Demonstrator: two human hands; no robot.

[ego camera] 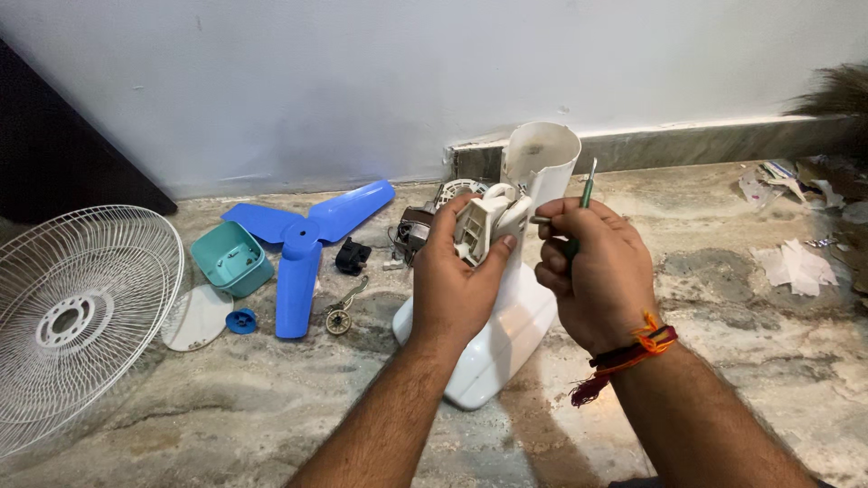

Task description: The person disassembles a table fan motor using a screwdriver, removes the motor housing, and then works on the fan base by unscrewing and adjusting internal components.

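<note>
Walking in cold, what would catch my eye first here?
Centre stage, two hands work on a white plastic fan stand: the left hand grips a white part at its neck, the right hand holds a green-handled screwdriver. On the floor to the left lie a blue three-bladed fan propeller and a white wire fan grille.

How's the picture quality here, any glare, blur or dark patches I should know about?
Head view: soft, even indoor light, with no hard glare on the white fan stand. The left hand and right hand are sharp, casting only faint shadows. The top-left corner falls dark beside the wire fan guard. The wide lens bends the wall's base line slightly.
</note>
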